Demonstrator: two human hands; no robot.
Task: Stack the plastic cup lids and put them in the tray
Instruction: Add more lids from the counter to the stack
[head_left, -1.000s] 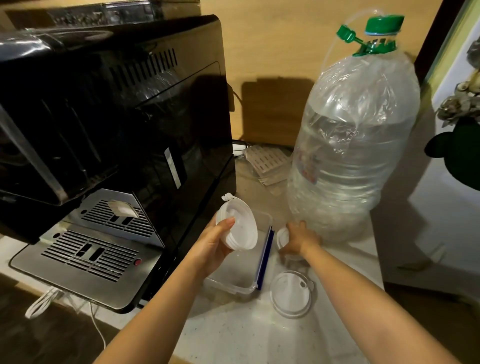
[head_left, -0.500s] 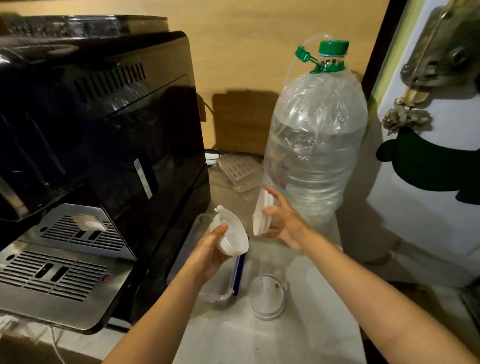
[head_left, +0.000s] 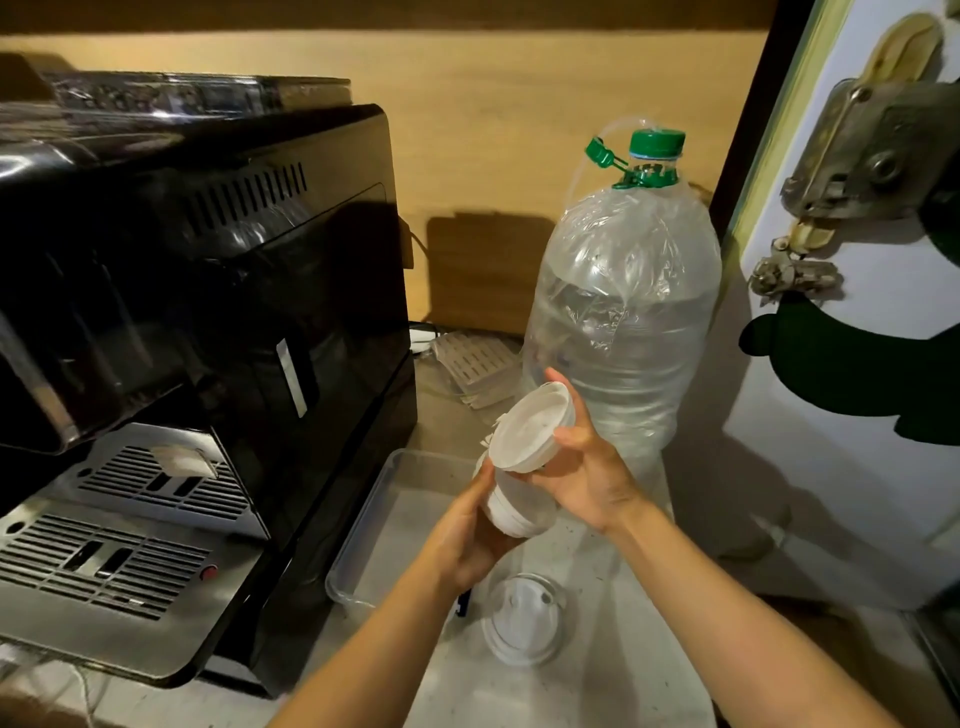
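My left hand (head_left: 467, 540) grips a small stack of white cup lids (head_left: 519, 506) from below, above the clear plastic tray (head_left: 363, 525). My right hand (head_left: 587, 473) holds a single white lid (head_left: 530, 428) tilted just over that stack, its edge touching or nearly touching the stack's top. One more clear lid (head_left: 524, 618) lies flat on the pale counter in front of the tray, near my forearms. The tray sits beside the black machine, and my left hand hides part of it.
A black coffee machine (head_left: 208, 291) with a metal drip grille (head_left: 104, 561) fills the left. A large water bottle (head_left: 623, 332) with a green cap stands behind my hands. A white door with a metal latch (head_left: 852, 171) bounds the right.
My right hand has lifted a lid off the counter and carried it left, onto the stack in my left hand. The view has shifted right and down.
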